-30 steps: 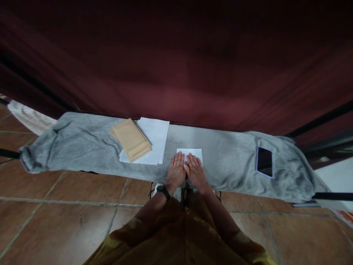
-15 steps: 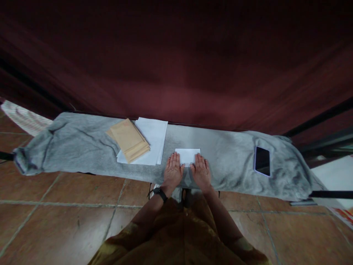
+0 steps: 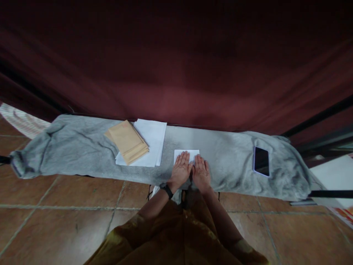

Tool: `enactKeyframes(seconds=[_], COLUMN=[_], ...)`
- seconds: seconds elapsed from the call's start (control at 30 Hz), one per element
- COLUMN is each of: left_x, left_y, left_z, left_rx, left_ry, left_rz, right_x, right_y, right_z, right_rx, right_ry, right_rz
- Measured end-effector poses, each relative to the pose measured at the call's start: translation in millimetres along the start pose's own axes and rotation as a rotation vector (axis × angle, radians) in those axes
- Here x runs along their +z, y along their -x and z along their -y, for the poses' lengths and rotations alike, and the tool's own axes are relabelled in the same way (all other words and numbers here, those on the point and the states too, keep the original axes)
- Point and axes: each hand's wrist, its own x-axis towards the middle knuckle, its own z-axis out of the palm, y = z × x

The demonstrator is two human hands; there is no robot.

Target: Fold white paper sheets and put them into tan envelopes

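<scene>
Both palms have slid back together: your left hand (image 3: 180,170) and right hand (image 3: 201,172) lie open and flat, gripping nothing, on the white paper (image 3: 193,152); press evenly outward.

We seem to be in a home. We see a terracotta tile floor (image 3: 68,217) and a dark red curtain (image 3: 176,73). A grey blanket (image 3: 82,151) covers the counter.

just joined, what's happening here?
A person presses both hands flat on a small white paper lying on a grey cloth. The left hand, with a watch at its wrist, and the right hand lie side by side over its near edge. To the left, brown envelopes sit on white sheets. A phone lies face up to the right.
</scene>
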Motion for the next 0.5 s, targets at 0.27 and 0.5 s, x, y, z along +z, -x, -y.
enactKeyframes(seconds=[0.27,0.5], left_x=[3.8,2.0], left_y=[-4.8,-2.2], left_z=[7.5,16.8], left_rx=[-0.002,-0.011], left_ry=[-0.046,-0.077], left_rz=[0.043,0.075], right_x=[-5.4,-3.8], right_y=[-2.4,-30.2], right_z=[2.2,18.5], right_rx=[0.027,-0.02], right_ry=[-0.015,-0.088], right_rz=[0.006,0.048])
